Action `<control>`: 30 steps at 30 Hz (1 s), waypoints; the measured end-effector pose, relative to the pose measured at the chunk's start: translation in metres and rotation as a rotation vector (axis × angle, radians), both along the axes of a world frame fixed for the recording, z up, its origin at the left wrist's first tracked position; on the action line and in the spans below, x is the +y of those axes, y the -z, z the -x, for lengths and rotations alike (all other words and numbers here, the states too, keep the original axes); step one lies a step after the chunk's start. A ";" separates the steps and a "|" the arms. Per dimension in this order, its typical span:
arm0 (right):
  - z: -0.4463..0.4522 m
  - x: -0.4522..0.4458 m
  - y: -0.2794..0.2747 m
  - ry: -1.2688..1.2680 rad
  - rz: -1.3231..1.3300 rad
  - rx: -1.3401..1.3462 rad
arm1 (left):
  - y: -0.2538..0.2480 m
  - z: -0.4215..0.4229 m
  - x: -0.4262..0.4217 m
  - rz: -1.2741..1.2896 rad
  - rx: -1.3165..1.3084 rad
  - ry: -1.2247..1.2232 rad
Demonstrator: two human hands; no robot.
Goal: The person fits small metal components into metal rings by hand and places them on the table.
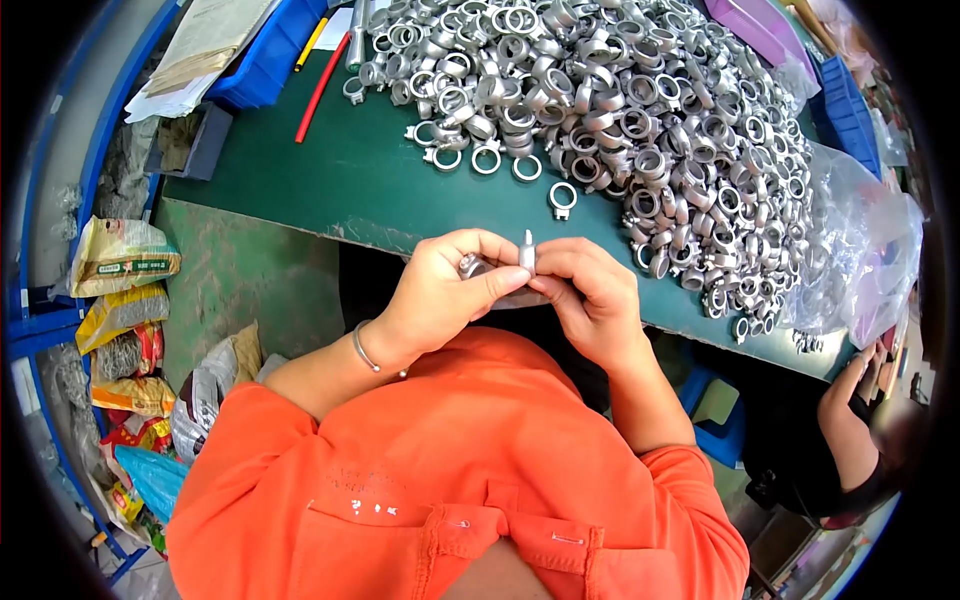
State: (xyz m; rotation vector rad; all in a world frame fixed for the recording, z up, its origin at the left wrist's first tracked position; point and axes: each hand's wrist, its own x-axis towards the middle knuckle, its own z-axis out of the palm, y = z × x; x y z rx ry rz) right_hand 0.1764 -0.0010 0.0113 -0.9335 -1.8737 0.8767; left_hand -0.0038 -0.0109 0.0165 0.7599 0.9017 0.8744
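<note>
Between my two hands, just in front of my chest at the table's near edge, is a metal ring clamp, seen edge-on with its small lug pointing up. My left hand pinches it from the left with thumb and forefinger; a second metal piece shows within its curled fingers. From the right, the fingertips and thumb of my right hand close on the same ring. One loose ring lies on the green table just beyond my hands, near a large heap of similar rings.
A red stick and a yellow pen lie at the table's back left, near a blue bin with papers. Clear plastic bags cover the right end. Another person's arm is at the far right. Bags fill shelves at left.
</note>
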 end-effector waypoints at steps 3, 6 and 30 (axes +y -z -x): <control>0.002 -0.006 0.008 0.023 0.224 0.240 | 0.002 -0.001 -0.002 -0.484 0.322 -0.022; 0.001 -0.011 0.003 0.059 0.616 0.479 | 0.004 -0.001 -0.003 -0.730 0.395 -0.027; 0.002 -0.014 -0.007 0.016 -0.309 0.037 | -0.007 0.002 -0.001 -0.077 0.145 0.096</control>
